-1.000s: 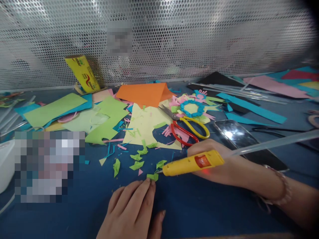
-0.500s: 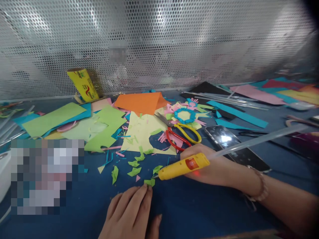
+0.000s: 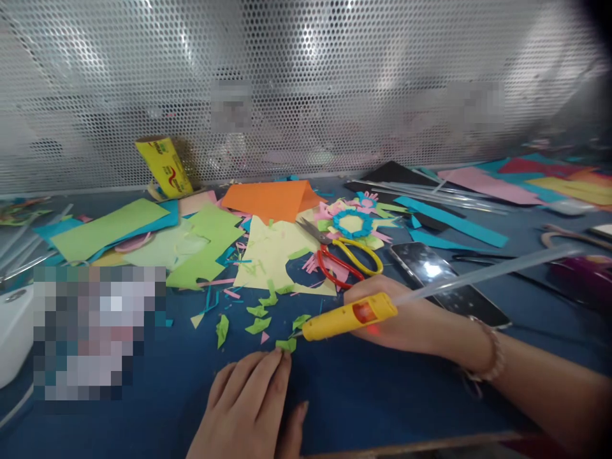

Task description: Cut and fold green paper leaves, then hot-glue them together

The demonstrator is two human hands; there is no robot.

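My right hand point(image 3: 382, 299) is wrapped round a yellow glue gun point(image 3: 347, 317) with a clear glue stick point(image 3: 482, 274) jutting from its back end. The gun's metal nozzle points left, close beside a small folded green paper piece point(image 3: 286, 345). With outstretched fingertips, my left hand point(image 3: 251, 398) presses that piece down on the blue table; its thumb lies apart, lower right. I cannot tell whether the nozzle touches the paper. Several more folded green pieces point(image 3: 259, 326) lie just beyond. Behind the right hand are scissors point(image 3: 342, 252) with one red and one yellow handle loop.
A phone point(image 3: 449, 284) lies right of the scissors. Coloured paper sheets, an orange folded sheet point(image 3: 270, 199) and a blue-rimmed paper flower point(image 3: 352, 223) spread across the back. A yellow box point(image 3: 165, 167) leans near the perforated metal panel point(image 3: 306, 83). A white device point(image 3: 14, 331) stands left.
The view has shifted slightly, showing more of the table's front edge. The glue gun's nozzle sits a little higher beside the folded green piece. Both hands keep their hold.
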